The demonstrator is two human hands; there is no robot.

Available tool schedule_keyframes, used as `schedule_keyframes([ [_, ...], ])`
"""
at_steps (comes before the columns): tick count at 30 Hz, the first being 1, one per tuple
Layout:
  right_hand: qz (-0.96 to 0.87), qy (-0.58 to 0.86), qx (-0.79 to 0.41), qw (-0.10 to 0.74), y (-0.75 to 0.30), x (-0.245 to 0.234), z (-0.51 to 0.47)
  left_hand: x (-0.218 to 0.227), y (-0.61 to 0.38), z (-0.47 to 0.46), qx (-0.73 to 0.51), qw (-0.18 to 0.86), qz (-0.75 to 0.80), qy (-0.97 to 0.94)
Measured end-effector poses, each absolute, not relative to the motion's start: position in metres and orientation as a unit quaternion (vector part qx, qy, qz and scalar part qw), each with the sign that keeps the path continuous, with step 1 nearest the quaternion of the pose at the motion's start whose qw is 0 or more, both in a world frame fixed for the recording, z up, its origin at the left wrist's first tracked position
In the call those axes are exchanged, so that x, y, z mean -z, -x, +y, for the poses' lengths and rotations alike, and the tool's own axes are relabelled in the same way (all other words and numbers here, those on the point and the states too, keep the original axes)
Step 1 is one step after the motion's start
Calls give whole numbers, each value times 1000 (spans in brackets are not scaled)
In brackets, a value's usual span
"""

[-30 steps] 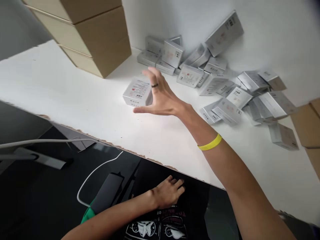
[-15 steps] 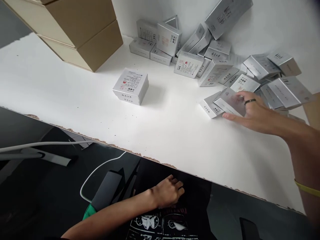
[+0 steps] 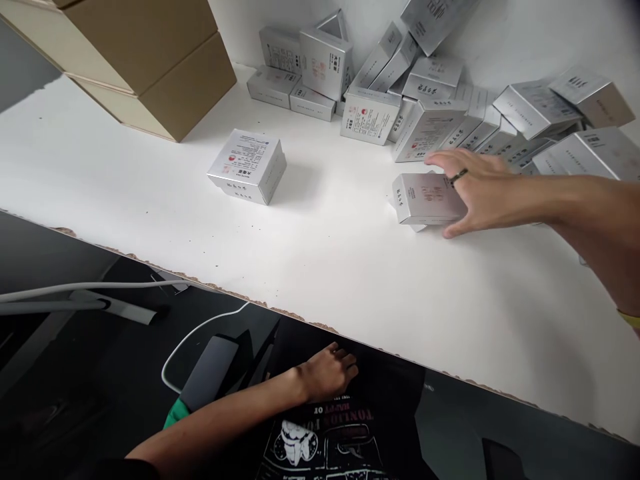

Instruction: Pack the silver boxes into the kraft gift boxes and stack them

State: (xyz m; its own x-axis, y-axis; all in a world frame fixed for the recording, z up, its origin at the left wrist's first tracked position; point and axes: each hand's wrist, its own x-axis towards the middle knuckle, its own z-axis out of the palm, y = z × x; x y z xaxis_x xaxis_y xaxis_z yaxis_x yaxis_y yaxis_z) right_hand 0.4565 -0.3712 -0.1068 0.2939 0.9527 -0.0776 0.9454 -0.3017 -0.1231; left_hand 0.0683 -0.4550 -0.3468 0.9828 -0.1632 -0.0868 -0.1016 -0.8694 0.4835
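Apparently, only a little is arranged: on a white table [image 3: 310,280], a short stack [image 3: 247,163], seemingly of two silver boxes, is set apart left of centre, while most boxes are left in a loose, tilted heap [image 3: 427,127] against the wall [image 3: 530,40]. In front of that heap, a flat silver box [image 3: 430,200] is laid over a lower box [image 3: 419,228]. Its right end is spanned by the right hand [image 3: 447,195], thumb at the near side, fingers at the far; whether it is firmly gripped cannot be told. The left hand [image 3: 327,373] is rested on dark clothing [image 3: 395,383], fingers curled, nothing seen in it. At far left, brown cartons [image 3: 185,70] are stacked.
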Motion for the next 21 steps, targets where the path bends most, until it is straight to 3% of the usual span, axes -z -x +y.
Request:
schedule_keyframes([
  [4,-673,717,-145,-105,-449,105,-349,341,-69,-453,52,268,-72,-959],
  [6,-668,724,-144,-97,-445,98,-349,325,-69,-453,36,297,-89,-950],
  [8,-653,739,-164,8,-436,92,-359,297,-69,-454,10,334,-109,-936],
  [10,-642,703,-242,186,-421,90,-376,259,-72,-451,-72,377,-104,-918],
  [12,-616,606,-363,350,-402,95,-397,219,-79,-440,-239,397,-37,-886],
  [14,-563,509,-475,445,-379,105,-417,185,-92,-422,-390,359,61,-845],
  [16,-503,455,-562,473,-360,115,-435,162,-111,-398,-440,309,96,-838],
  [21,-441,435,-655,433,-342,126,-464,146,-148,-359,-372,303,43,-877],
])
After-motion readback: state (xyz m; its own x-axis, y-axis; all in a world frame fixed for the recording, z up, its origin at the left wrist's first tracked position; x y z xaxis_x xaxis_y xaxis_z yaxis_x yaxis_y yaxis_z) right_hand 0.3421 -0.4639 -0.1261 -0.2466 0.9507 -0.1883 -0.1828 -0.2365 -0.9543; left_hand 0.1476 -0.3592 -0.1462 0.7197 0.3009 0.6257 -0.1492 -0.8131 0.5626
